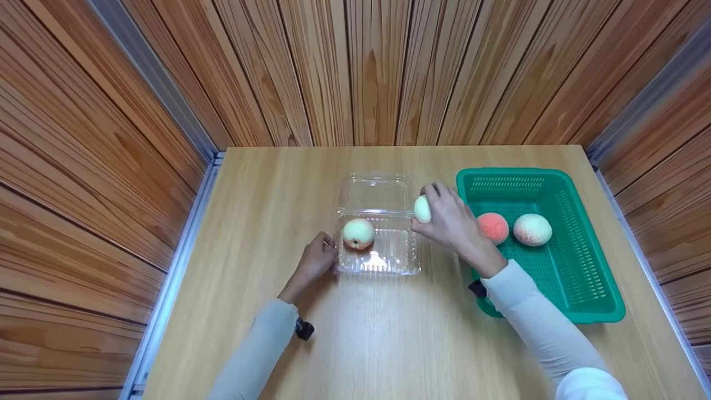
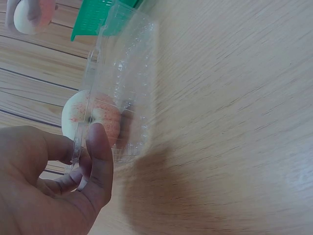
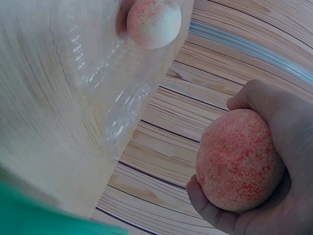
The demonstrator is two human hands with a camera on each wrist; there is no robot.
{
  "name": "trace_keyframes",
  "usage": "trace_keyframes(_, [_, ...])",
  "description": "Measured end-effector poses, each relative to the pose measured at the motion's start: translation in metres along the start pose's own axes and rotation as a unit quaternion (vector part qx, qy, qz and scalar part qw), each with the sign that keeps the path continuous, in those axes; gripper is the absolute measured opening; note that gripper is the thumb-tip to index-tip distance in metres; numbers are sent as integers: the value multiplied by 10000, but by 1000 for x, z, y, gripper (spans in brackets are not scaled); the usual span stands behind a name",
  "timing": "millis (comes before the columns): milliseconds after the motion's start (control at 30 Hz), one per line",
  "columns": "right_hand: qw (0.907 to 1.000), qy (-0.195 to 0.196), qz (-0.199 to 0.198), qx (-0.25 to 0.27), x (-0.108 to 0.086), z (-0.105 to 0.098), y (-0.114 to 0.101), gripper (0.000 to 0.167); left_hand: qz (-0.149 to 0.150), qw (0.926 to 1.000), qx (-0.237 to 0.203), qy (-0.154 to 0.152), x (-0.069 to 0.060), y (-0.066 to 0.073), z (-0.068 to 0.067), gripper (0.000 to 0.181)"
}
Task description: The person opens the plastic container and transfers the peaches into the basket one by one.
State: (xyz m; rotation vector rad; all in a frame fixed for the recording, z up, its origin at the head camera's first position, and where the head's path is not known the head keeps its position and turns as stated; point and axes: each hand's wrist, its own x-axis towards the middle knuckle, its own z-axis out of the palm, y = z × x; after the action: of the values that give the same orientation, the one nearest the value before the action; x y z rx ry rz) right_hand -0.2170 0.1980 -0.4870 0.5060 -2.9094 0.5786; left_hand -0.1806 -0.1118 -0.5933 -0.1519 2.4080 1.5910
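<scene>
A clear plastic clamshell box (image 1: 395,244) lies unfolded on the table, its lid (image 1: 377,194) at the back. One pale peach (image 1: 358,233) sits in the left part of its base. My left hand (image 1: 319,256) pinches the box's left edge between thumb and fingers, as the left wrist view shows (image 2: 58,181). Between the thumb and fingers of my right hand (image 1: 451,222) is a second peach (image 1: 422,209), held in the air at the box's right side; its red-speckled side (image 3: 239,160) faces the right wrist camera.
A green basket (image 1: 597,250) stands on the right of the table, holding a pinkish-red peach (image 1: 493,228) and a pale speckled peach (image 1: 532,230). My right forearm crosses the basket's near left corner. Wooden panels (image 1: 377,72) rise behind the table and on both sides.
</scene>
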Motion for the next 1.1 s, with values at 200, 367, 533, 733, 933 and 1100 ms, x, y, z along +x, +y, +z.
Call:
trace_keyframes(200, [10000, 35, 37, 3, -1, -2, 4, 56, -65, 9999, -40, -86, 1, 1, 0, 6])
trace_keyframes(367, [9999, -21, 150, -35, -2, -3, 6, 57, -208, 9997, -39, -88, 0, 2, 1, 4])
trace_keyframes(533, [9995, -98, 295, -27, -2, -5, 8, 59, -264, 9996, 28, -41, 1, 2, 2, 6])
trace_keyframes(733, [9996, -2, 276, -85, -4, -6, 12, 57, -217, 9997, 73, -64, 1, 2, 1, 6])
trace_keyframes(933, [9996, 132, 210, -102, -5, -8, 16, 55, -114, 9999, 117, -43, 1, 1, 0, 6])
trace_keyframes(1100, [9995, 182, 207, -155, -5, -11, 19, 54, -92, 9997, 215, -42, 2, 0, 0, 5])
